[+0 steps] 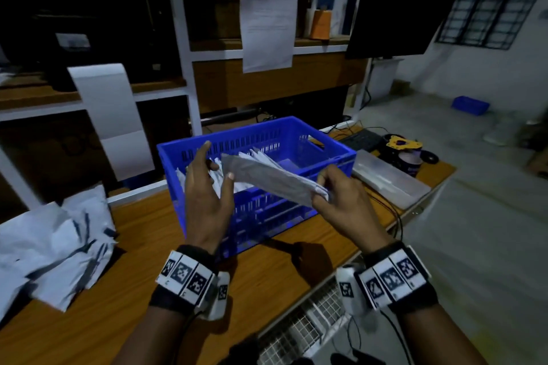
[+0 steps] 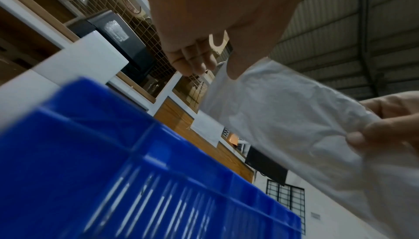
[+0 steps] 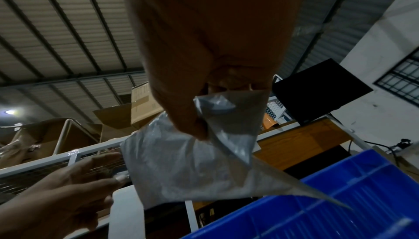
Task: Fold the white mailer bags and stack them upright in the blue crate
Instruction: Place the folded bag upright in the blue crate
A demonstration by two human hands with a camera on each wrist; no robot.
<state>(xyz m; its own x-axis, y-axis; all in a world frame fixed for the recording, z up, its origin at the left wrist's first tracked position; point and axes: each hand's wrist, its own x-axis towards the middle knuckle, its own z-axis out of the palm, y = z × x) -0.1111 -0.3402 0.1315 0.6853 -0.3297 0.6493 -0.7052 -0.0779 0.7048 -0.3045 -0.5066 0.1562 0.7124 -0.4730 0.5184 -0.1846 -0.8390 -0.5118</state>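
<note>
A folded white mailer bag (image 1: 268, 179) hangs level over the near side of the blue crate (image 1: 326, 151). My right hand (image 1: 323, 188) pinches its right end between thumb and fingers, which the right wrist view shows too at the bag (image 3: 181, 164). My left hand (image 1: 206, 187) is open with fingers straight up, and its thumb touches the bag's left end (image 2: 283, 114). Several folded bags (image 1: 261, 157) stand inside the crate along its left and back. A loose pile of unfolded white mailers (image 1: 56, 240) lies on the wooden table (image 1: 148, 246) to the far left.
Right of the crate lie a clear plastic box (image 1: 388, 178), a keyboard (image 1: 360, 139) and a yellow tape dispenser (image 1: 401, 144). Shelving with a hanging white strip (image 1: 109, 115) stands behind the crate. A dark monitor (image 1: 400, 15) is at the back right. A wire basket (image 1: 305, 323) sits below the table's front edge.
</note>
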